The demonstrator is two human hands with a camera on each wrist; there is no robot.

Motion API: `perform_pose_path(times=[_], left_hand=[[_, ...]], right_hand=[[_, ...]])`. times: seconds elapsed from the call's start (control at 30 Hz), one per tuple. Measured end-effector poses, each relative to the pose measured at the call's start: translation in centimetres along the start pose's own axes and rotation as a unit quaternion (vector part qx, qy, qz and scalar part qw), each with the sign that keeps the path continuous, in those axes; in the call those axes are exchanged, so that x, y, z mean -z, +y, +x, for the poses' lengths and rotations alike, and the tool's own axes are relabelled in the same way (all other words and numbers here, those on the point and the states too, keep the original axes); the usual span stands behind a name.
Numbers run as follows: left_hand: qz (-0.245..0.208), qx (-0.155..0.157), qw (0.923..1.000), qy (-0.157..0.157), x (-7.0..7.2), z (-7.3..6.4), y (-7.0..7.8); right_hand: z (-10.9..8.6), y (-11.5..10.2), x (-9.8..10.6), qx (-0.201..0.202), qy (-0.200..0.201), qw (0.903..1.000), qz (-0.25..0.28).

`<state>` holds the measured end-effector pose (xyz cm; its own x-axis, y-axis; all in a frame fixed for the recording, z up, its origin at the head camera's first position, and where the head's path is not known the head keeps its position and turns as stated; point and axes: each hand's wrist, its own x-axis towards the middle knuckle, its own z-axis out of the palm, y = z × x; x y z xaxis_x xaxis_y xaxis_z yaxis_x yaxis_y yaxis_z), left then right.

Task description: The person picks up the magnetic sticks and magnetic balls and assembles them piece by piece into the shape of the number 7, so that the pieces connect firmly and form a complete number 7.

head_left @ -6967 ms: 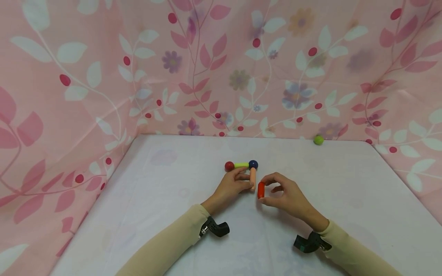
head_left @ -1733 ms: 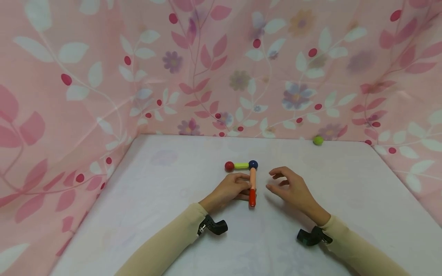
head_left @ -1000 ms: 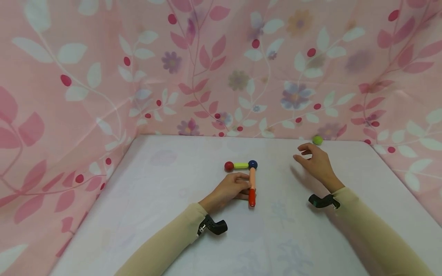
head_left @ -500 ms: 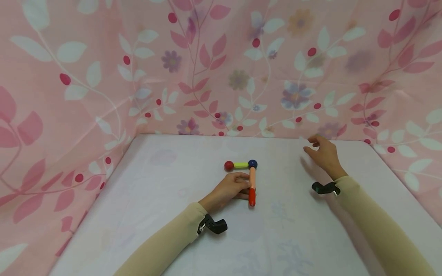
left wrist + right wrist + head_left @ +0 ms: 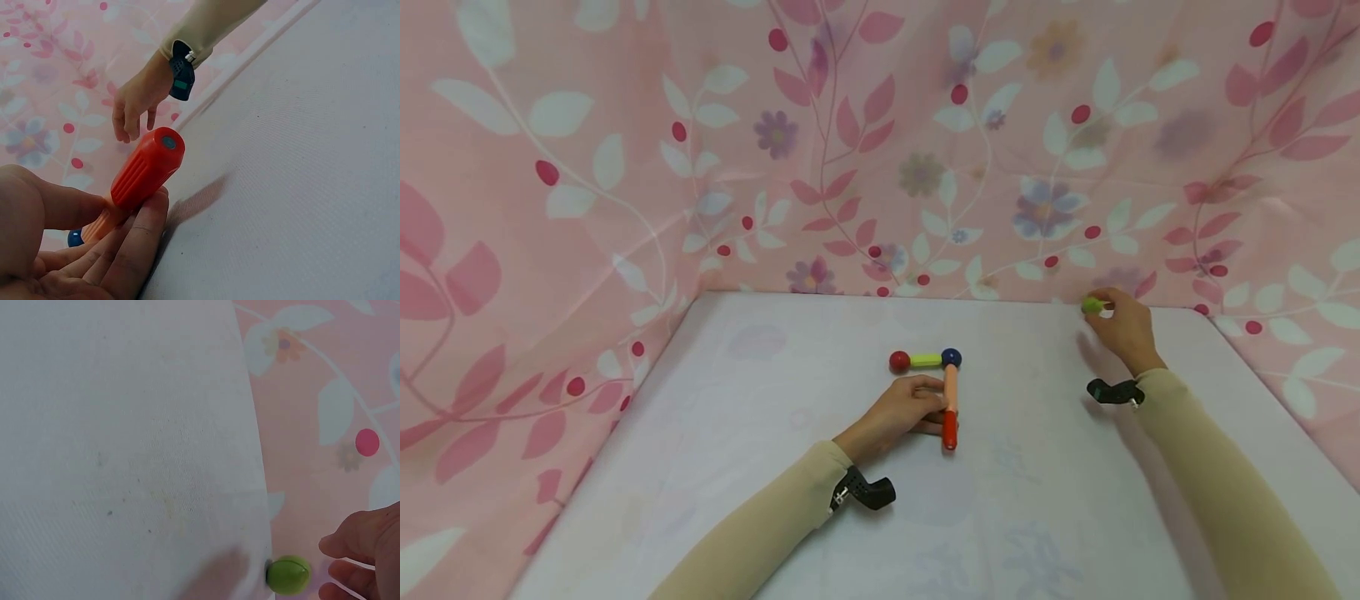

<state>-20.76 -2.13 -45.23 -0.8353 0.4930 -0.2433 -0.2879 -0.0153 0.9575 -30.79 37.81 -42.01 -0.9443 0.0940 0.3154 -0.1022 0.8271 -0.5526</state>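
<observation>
My left hand (image 5: pixel 904 410) pinches a peach magnetic rod (image 5: pixel 951 386) between thumb and fingers. A red magnetic rod (image 5: pixel 150 165), with a grey metal disc in its end, continues in line from the peach one toward me. At the far end of the peach rod sits a dark blue ball (image 5: pixel 951 357). From that ball a yellow-green rod (image 5: pixel 926 360) runs left to a red ball (image 5: pixel 899 361). My right hand (image 5: pixel 1126 329) reaches to a green ball (image 5: pixel 289 575) at the table's back edge. The right wrist view shows a small gap between its fingertips and the ball.
A white cloth covers the table (image 5: pixel 760 500). Pink floral fabric (image 5: pixel 880 167) hangs behind its back edge and along the sides. A black camera sits on each wrist, the left camera (image 5: pixel 868 492) low over the cloth.
The red rod, earlier in my right hand, now adjoins the peach rod. My right hand has since let go and moved right and back to the green ball. My left hand stays on the peach rod.
</observation>
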Motion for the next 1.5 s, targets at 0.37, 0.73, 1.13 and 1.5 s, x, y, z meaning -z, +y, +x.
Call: perform_pose_path(times=[0.37, 0.73, 1.13, 1.5], left_hand=[[-0.001, 0.000, 1.0000, -0.001, 0.1, 0.0, -0.1], [0.022, 0.010, 0.9997, -0.004, 0.1, -0.2, 0.3], [0.005, 0.015, 0.9999, 0.006, -0.1, -0.1, 0.3], [0.011, 0.013, 0.9999, 0.003, 0.0, -0.2, 0.3]], right_hand=[[1.0, -0.2, 0.2, -0.016, -0.019, 0.9997, 0.001], [1.9, 1.0, 0.4, -0.015, -0.058, 0.9982, 0.009], [2.4, 2.4, 0.5, 0.002, -0.153, 0.9875, -0.037], [1.7, 2.9, 0.4, -0.006, -0.099, 0.9951, -0.002]])
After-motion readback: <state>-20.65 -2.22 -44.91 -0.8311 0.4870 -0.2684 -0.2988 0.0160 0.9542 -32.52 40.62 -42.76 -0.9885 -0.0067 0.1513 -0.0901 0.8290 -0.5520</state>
